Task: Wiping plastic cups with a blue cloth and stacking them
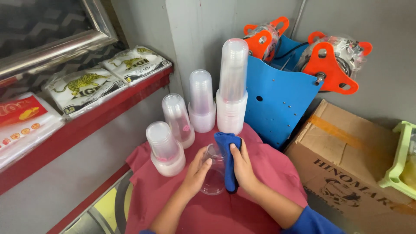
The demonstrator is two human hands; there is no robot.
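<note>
My left hand (196,171) holds a clear plastic cup (213,173) on its side over a dark red cloth (260,173). My right hand (243,167) presses a folded blue cloth (227,156) against the cup's right side, thumb on top of the cloth. Just beyond the hands stand stacks of clear plastic cups upside down: a short stack (164,147) at the left, a tilted one (177,117), another (201,102) behind it, and a tall stack (233,82) by the wall.
A blue metal machine (277,104) with orange roll holders (329,67) stands at the back right. A brown cardboard box (346,160) sits to the right, a pale green basket (401,160) beyond it. White printed bags (86,86) lie on a red ledge (86,121) at the left.
</note>
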